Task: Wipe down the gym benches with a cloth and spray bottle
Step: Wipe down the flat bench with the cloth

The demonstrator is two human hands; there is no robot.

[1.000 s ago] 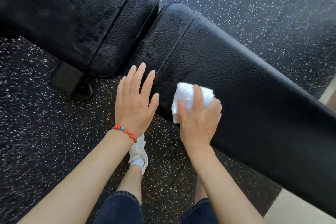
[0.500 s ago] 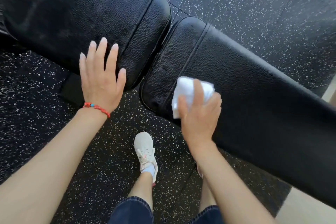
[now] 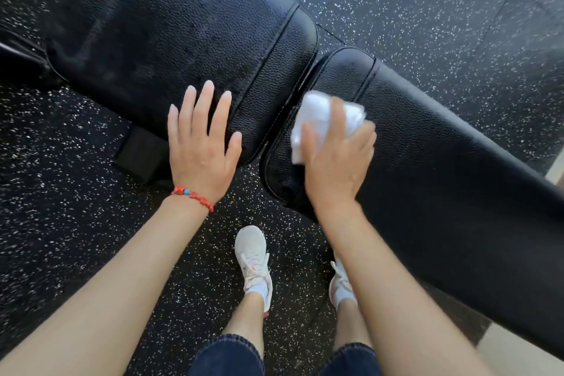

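The right hand (image 3: 335,159) grips the white cloth (image 3: 320,119) against the back pad (image 3: 442,162); the left hand (image 3: 201,143) rests flat, fingers spread, on the seat pad (image 3: 183,24) — the cloth could snag in the gap between pads.

Black speckled rubber floor (image 3: 412,3); two white sneakers (image 3: 254,265) on it, red bead bracelet (image 3: 193,196), dark jeans cuffs (image 3: 227,356) at bottom edge.

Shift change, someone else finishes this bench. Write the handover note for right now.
Left hand: open, flat at the edge of the left pad, holding nothing.
Right hand: gripping the white cloth, pressed on the near end of the right pad beside the gap between the pads.
Spray bottle: not in view.
Done: cannot tell which areas are wiped.
Left: finish both pads.
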